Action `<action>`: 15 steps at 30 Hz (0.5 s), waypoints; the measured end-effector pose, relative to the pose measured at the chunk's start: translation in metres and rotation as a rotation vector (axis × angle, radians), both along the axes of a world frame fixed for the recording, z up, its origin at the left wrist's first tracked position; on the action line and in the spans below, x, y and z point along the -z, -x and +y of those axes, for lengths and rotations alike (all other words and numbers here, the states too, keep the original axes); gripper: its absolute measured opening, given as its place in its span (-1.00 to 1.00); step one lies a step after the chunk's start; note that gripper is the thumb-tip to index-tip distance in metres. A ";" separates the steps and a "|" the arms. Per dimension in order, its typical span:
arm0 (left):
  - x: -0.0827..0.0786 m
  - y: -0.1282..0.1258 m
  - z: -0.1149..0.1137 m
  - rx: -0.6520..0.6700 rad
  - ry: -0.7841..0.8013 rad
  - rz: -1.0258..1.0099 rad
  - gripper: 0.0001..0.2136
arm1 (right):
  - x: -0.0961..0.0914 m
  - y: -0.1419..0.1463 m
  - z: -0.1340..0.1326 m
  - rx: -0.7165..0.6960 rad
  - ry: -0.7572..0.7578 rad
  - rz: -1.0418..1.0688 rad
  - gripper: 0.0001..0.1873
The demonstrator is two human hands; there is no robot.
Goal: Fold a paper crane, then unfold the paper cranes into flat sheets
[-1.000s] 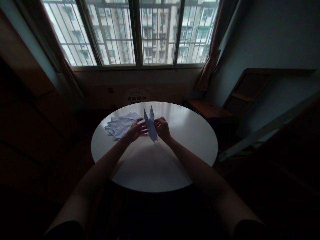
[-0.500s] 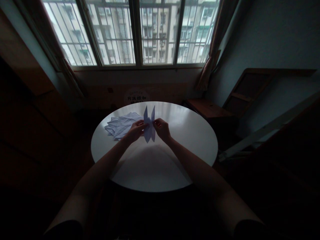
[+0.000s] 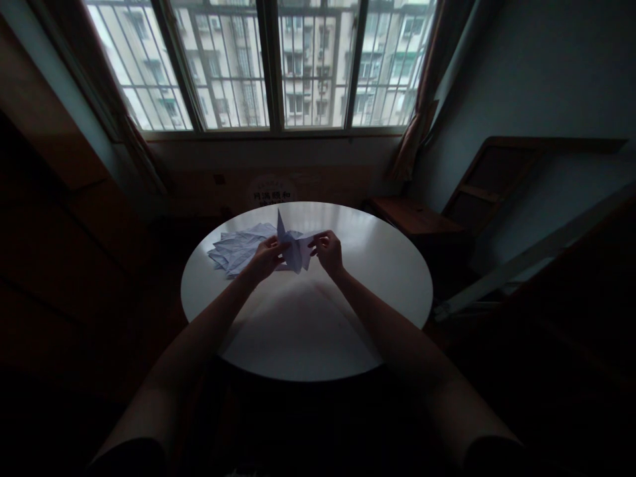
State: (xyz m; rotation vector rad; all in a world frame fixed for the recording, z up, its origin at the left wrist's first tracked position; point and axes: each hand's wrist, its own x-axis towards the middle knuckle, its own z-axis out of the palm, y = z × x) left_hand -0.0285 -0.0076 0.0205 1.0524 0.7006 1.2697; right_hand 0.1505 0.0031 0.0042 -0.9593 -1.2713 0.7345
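A folded paper piece (image 3: 294, 250), pale with pointed flaps, is held up between my two hands over the white table. My left hand (image 3: 269, 257) pinches its left side, where one flap stands upright. On the other side, my right hand (image 3: 328, 253) grips a flap that stretches out to the right, with thumb and fingertips together on it. Just behind my left hand lies a heap of folded papers (image 3: 238, 246), overlapping one another on the table. The fingertips are partly hidden behind the paper.
The round white table (image 3: 308, 344) has a glossy top. A low wooden bench (image 3: 417, 215) stands beyond it on the right, near a leaning wooden frame (image 3: 497, 169). Barred windows (image 3: 313, 73) are at the back, and a dark cabinet (image 3: 54, 232) is on the left.
My right hand has drawn its flap outward to the right, so the paper has opened and tilted. My left hand has shifted slightly left, still holding the paper.
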 end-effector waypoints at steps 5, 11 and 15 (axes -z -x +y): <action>0.000 0.002 0.001 -0.016 0.019 0.007 -0.63 | -0.003 -0.003 0.002 -0.006 0.069 0.093 -0.74; 0.004 0.000 0.003 0.003 -0.029 0.045 -0.57 | -0.008 0.005 -0.005 -0.200 0.016 0.181 -0.53; 0.006 -0.002 0.002 0.013 -0.051 0.054 -0.57 | -0.008 0.011 -0.007 -0.263 0.009 0.189 -0.43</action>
